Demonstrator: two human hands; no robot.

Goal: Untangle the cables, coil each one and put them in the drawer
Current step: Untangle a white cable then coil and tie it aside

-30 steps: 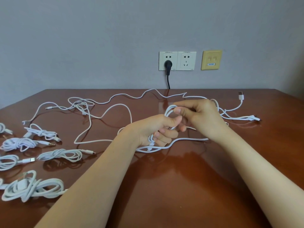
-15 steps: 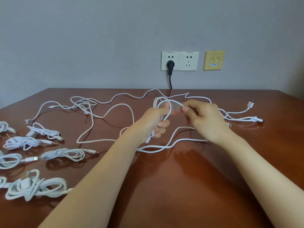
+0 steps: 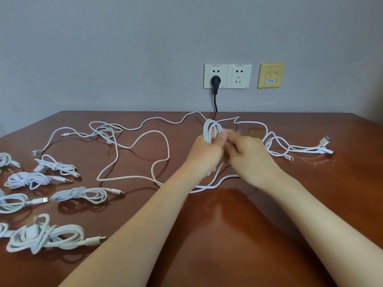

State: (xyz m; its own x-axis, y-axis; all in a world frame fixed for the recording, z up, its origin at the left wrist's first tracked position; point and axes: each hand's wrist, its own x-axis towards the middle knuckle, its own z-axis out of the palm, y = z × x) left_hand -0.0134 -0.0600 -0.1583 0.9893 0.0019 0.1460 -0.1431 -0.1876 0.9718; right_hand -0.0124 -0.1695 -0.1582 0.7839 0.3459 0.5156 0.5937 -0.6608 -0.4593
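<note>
**A:** Well, what takes up most of the picture?

**B:** A grey wall [image 3: 124, 48] fills the top half, and a reddish-brown wooden table [image 3: 228, 235] fills the bottom half.

**A:** And the cables?

**B:** A tangle of loose cables [image 3: 154, 131] sprawls over the table's middle, from the upper left to the right edge. A few connector ends [image 3: 324, 140] lie together at that edge. Down the left edge lie coiled bundles [image 3: 78, 194], each wrapped round itself, well apart from the hands.

**A:** Where are the hands?

**B:** They are just right of centre, touching each other above the table. The left hand [image 3: 207, 154] has its fingers curled round a bunch of loops [image 3: 211, 129] that stand up out of the fist. The loops belong to one white cable [image 3: 209, 186], whose tail runs from under the hands onto the table. The right hand [image 3: 248, 156] bunches its fingertips against the left thumb and pinches that cable there, though the exact grip is partly hidden.

**A:** Anything on the wall?

**B:** A double white socket [image 3: 238, 76] holds a black plug [image 3: 215, 80] in its left half, and a yellow wall plate [image 3: 270, 75] sits just right of it.
</note>
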